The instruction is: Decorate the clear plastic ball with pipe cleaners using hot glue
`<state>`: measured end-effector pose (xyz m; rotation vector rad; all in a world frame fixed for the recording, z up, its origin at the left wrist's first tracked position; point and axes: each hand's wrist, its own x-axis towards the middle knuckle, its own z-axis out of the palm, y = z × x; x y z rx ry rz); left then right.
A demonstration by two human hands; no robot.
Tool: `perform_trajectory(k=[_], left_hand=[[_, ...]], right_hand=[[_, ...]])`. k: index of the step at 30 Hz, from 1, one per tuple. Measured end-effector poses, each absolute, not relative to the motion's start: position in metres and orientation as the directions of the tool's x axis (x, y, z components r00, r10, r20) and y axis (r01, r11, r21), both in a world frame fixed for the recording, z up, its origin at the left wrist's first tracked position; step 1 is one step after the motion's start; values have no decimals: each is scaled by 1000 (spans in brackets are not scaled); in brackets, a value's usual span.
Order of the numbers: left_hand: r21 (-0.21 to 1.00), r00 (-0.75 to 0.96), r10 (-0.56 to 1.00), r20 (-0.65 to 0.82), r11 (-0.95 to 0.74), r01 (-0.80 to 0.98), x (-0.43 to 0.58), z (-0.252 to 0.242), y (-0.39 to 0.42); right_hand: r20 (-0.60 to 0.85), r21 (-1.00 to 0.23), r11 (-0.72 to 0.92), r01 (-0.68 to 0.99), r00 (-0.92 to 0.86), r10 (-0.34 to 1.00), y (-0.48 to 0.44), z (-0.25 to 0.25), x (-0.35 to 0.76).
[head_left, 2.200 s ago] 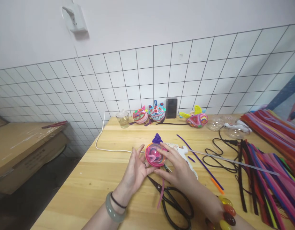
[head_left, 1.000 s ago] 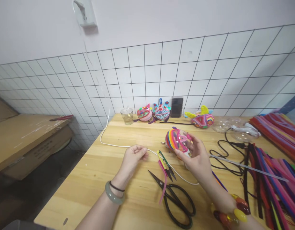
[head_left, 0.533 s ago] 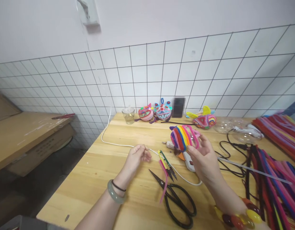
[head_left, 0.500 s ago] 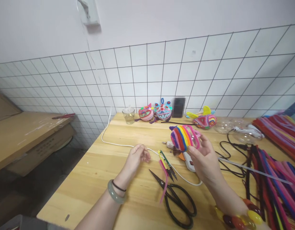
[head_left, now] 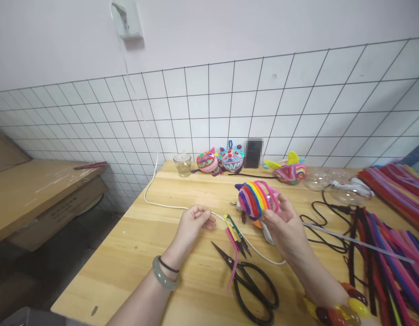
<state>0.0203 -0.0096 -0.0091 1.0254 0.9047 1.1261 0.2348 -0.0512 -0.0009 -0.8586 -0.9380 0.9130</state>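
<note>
My right hand [head_left: 289, 226] grips a round ornament [head_left: 255, 199] wrapped in rainbow-striped pipe cleaners. Its left end has a purple tip, and part of the right side looks clear. My left hand [head_left: 195, 219] hovers over the table with thumb and fingertips pressed together; nothing shows between them. Beside it lie yellow-and-green thread snips [head_left: 235, 235] and black-handled scissors [head_left: 252, 285]. A pink pipe cleaner strip [head_left: 234, 265] lies across the scissors. Behind the ornament, a white tool with a metal tip [head_left: 234, 204] is partly hidden.
Decorated pipe-cleaner ornaments [head_left: 231, 158] and a glass cup [head_left: 182, 165] line the wall. At right are clear plastic balls [head_left: 318, 179], a black cord [head_left: 326, 244] and bundles of pipe cleaners [head_left: 396, 258]. A white cable [head_left: 168, 206] crosses the table [head_left: 127, 262].
My right hand has brought the striped ornament slightly left and down, turning it a little. The left thumb has moved in against the fingertips.
</note>
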Motion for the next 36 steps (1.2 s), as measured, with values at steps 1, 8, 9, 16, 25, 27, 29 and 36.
perform_trajectory(k=[1,8,9,16,25,27,29,36], left_hand=[[953,208,976,-60,118,-280,20,-9,-10],[938,113,994,8,31,-345,16,-8,-10],[940,96,995,11,23,-341,15,-8,-9],[957,48,998,-40,53,-287,15,-5,-8],[963,-15,1000,16,-19,-268,15,-1,-8],[964,-16,1000,19,-23,-266,15,-2,-8],[966,-9,1000,8,-10,-257,15,-3,-8],[965,-4,1000,3,-4,-263,15,-4,-8]], right_hand=[[312,-901,380,-209,296,903,-52,-3,233],[563,-775,516,364,30,826,-66,-10,218],[588,-718,532,449,-18,809,-68,-10,217],[639,-431,611,665,-253,726,-70,-11,214],[638,-365,626,689,-304,707,-71,-16,211],[637,-361,626,691,-307,707,-71,-16,210],[637,-354,625,696,-311,706,-71,-16,210],[638,-348,628,696,-315,703,-71,-16,209]])
